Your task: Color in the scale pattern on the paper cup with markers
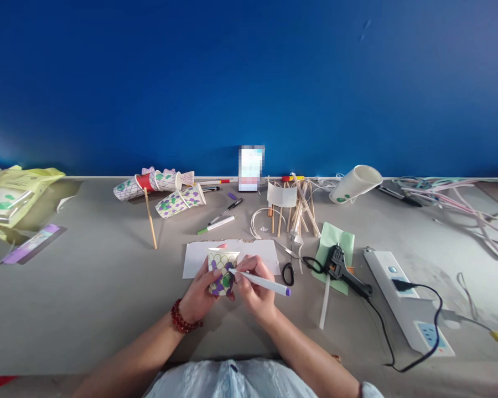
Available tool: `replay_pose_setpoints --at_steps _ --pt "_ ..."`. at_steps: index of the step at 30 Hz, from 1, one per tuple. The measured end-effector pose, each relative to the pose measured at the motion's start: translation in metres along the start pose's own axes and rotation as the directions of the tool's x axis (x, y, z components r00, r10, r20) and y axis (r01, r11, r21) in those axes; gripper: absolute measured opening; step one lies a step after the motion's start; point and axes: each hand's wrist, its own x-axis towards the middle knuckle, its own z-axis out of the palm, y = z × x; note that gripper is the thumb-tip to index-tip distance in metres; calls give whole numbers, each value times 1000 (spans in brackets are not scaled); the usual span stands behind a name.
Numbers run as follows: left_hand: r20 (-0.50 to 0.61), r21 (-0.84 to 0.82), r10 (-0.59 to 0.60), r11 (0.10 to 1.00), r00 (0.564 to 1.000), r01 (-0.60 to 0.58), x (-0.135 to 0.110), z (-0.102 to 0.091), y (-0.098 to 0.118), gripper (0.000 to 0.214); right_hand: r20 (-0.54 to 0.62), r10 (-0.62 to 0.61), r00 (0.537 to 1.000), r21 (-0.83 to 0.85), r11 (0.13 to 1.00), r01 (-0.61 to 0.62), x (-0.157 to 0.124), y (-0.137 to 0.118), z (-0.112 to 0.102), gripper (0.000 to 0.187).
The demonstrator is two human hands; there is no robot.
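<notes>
My left hand (200, 294) is wrapped round a paper cup (221, 258), holding it above the table near my body. Rows of scale-like outlines cover the cup, some filled in purple, beside a green printed spot. In my right hand (256, 288) is a white marker (267, 283) with a purple end, its tip at the cup's side. Under and behind the cup lies a white paper sheet (265, 251). Beyond it are a green marker (222, 223), a black pen (225, 211) and a small purple cap (232, 195).
Decorated cups joined in a chain (168, 181) lie back left, near a patterned cup pair (181, 201). A phone (250, 168) leans on the blue wall. Scissors (288, 273), a glue gun (342, 270), a power strip (402, 298), wooden sticks (302, 213) and white cups (356, 182) occupy the right.
</notes>
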Motion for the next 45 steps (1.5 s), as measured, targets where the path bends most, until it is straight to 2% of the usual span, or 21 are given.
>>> replay_pose_setpoints --at_steps 19,23,26,30,32,35,41,45 --pt "7 -2 -5 1000 1000 5 0 -3 -2 80 -18 23 1000 63 998 -21 -2 1 0 18" --pt "7 -19 -4 1000 1000 4 0 -2 -2 80 -86 129 988 174 978 -112 -1 0 2 16" --pt "18 -65 -21 998 1000 22 2 -5 -2 76 -178 243 954 279 942 -188 4 2 1 14" --pt "-31 -146 -62 988 998 57 5 -8 -1 64 -258 241 936 284 944 -165 12 4 -6 14" --pt "-31 -166 -91 982 995 84 6 -9 1 53 -258 253 933 305 937 -170 15 3 -7 16" --pt "28 -168 -87 982 996 90 5 -8 4 45 -219 258 941 343 923 -174 17 2 -7 20" --pt "109 -175 -32 983 994 51 4 -6 8 59 -155 171 973 331 937 -112 16 1 -8 23" --pt "82 -152 7 988 997 6 -1 2 9 63 -44 145 988 402 908 -116 15 -6 -7 19"
